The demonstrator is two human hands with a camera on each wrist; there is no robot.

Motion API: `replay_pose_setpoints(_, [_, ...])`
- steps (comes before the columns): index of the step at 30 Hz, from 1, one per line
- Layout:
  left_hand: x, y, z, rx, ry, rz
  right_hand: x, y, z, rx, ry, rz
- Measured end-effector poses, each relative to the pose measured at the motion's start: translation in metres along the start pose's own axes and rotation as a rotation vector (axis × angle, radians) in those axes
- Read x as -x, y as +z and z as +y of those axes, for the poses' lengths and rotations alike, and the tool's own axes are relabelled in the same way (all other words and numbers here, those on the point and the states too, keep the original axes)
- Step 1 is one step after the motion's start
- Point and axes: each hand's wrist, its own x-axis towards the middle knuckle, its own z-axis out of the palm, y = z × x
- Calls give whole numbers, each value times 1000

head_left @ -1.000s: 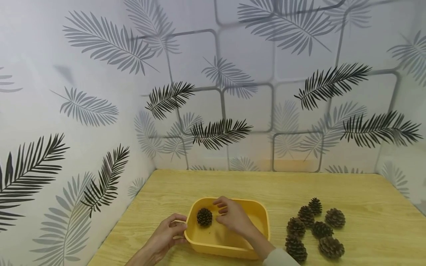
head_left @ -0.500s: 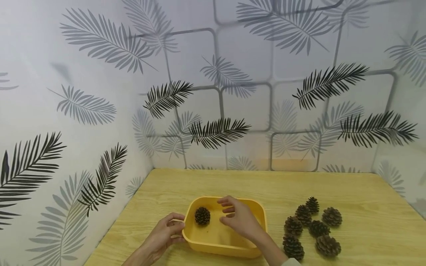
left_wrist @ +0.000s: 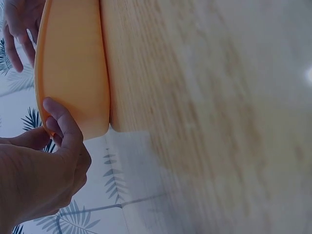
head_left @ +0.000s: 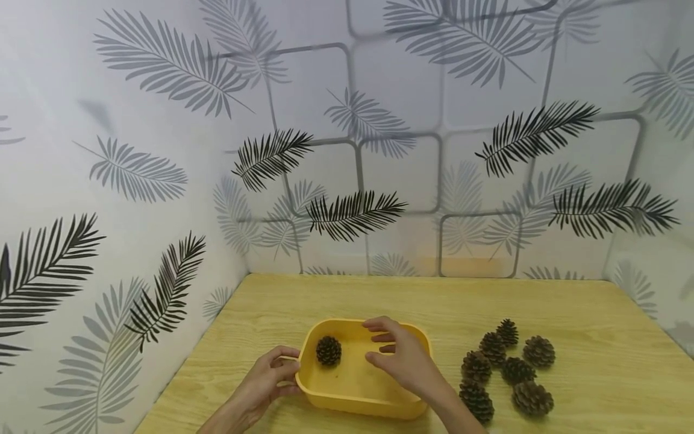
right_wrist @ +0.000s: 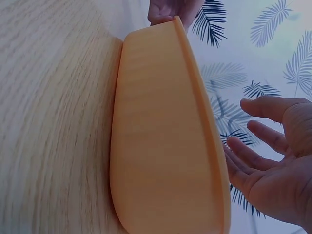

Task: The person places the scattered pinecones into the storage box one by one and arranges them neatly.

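Note:
A yellow plastic basin stands on the table in the head view. One brown pine cone lies inside it, toward the left end. My left hand pinches the basin's left rim; the left wrist view has the fingers at that rim. Over the basin's right half hovers my right hand, fingers spread apart and holding nothing. In the right wrist view the right hand is above the rim, thumb and fingers parted.
Several pine cones lie in a loose group on the table to the right of the basin. The light wood table meets a wall hung with leaf-patterned sheeting at the back and left.
My right hand has drifted a little to the right over the basin, away from the pine cone inside. The left hand keeps its hold on the rim. The head view has shifted slightly.

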Motion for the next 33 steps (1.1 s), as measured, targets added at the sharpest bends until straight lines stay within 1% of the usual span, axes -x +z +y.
replay_pose_setpoints(3, [1, 0, 0, -5, -2, 8, 3, -3, -3, -9, -5, 10])
replay_pose_setpoints(8, [2, 0, -2, -10, 1, 11, 11, -9, -3, 9, -21, 37])
replay_pose_setpoints(13, [1, -1, -3, -14, 13, 11, 20, -17, -1, 12, -6, 66])
replay_pose_setpoints(16, [-1, -1, -3, -20, 27, 9, 24, -23, 0, 16, 3, 76])
replay_pose_setpoints(19, [-1, -1, -3, -23, 27, 7, 27, -28, 0, 26, 11, 81])
replay_pose_setpoints(28, [-1, -1, -3, -25, 22, 11, 35, -36, 5, 37, 66, 48])
replay_pose_setpoints(33, [-1, -1, -3, -31, 24, 19, 41, -43, 6, 47, 53, 36])
